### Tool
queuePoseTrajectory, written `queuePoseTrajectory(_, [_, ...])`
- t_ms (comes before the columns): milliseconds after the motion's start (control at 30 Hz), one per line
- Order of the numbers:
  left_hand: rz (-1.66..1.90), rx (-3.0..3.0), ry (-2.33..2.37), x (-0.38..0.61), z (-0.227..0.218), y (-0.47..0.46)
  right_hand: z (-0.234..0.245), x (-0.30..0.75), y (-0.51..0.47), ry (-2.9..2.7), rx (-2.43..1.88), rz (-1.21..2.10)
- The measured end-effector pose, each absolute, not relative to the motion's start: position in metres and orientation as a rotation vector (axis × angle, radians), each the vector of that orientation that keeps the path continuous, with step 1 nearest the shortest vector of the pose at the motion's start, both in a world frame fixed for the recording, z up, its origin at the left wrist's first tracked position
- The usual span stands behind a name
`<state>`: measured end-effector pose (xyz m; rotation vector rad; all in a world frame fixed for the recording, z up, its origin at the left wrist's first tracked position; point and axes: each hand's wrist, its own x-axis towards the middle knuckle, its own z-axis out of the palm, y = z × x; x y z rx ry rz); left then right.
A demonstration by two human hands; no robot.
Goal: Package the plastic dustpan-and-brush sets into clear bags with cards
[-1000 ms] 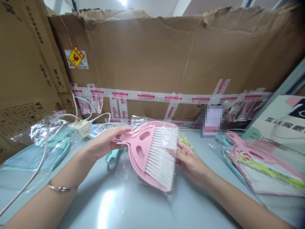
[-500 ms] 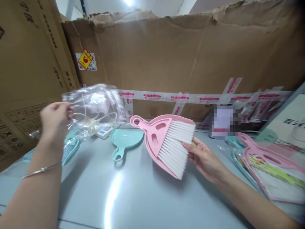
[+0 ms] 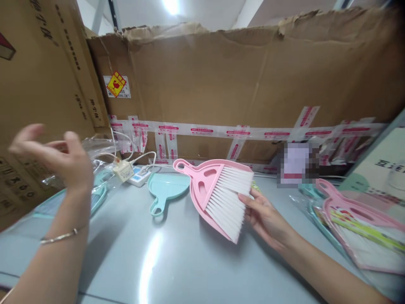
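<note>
The left hand point(image 3: 53, 158) has released the clear bag point(image 3: 95, 147) at 9 o'clock and hangs open, leaving the unwrapped pink dustpan-and-brush set point(image 3: 215, 190) gripped by the right hand point(image 3: 265, 217).

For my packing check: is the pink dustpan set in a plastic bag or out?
Out: the right hand holds the pink dustpan set bare, no film over it.

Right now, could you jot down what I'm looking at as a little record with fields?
left hand: raised, fingers spread, holding nothing; clear plastic bag just beyond it
right hand: grips pink dustpan and brush at the bristle end, above the table
on table: teal dustpan, power strip, bagged sets at right
backdrop: taped cardboard wall
</note>
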<state>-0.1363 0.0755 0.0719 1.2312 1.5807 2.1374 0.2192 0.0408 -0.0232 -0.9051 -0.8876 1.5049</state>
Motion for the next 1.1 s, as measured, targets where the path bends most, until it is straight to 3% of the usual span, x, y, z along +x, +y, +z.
queuePoseTrajectory(33, [2.285, 1.278, 1.497, -0.116, 0.069, 0.074, -0.023, 0.218, 0.041, -0.866, -0.877, 1.511])
queuePoseTrajectory(167, [1.264, 1.675, 0.942, -0.047, 0.046, 0.072, -0.023, 0.213, 0.039, -0.822, -0.803, 1.549])
queuePoseTrajectory(233, [1.087, 1.625, 0.705, -0.029, 0.034, 0.069, -0.021, 0.210, 0.036, -0.849, -0.811, 1.586])
queuePoseTrajectory(400, [1.228, 1.438, 0.599, -0.026, 0.026, 0.059, -0.013, 0.212, 0.036, -1.020, -0.947, 1.618])
queuePoseTrajectory(467, [1.289, 1.480, 0.628, -0.028, 0.030, 0.056, -0.005, 0.216, 0.037, -1.070, -0.982, 1.300])
queuePoseTrajectory(533, [1.338, 1.575, 0.666, -0.028, 0.034, 0.052, 0.006, 0.217, 0.037, -1.197, -0.998, 0.760])
queuePoseTrajectory(633, [1.381, 1.752, 0.641, -0.021, 0.037, 0.047, 0.027, 0.206, 0.035, -1.676, -0.950, 0.188])
queuePoseTrajectory(767, [1.410, 1.982, 0.479, -0.015, 0.037, 0.044, 0.049, 0.178, 0.037, -2.130, -0.740, 0.172])
queuePoseTrajectory(900, [1.580, 2.224, 0.449, -0.018, 0.040, 0.043, 0.060, 0.165, 0.041, -2.200, -0.698, 0.191])
queuePoseTrajectory(1100, [1.859, 2.419, 0.566, -0.021, 0.039, 0.042, 0.067, 0.165, 0.036, -2.170, -0.662, -0.070])
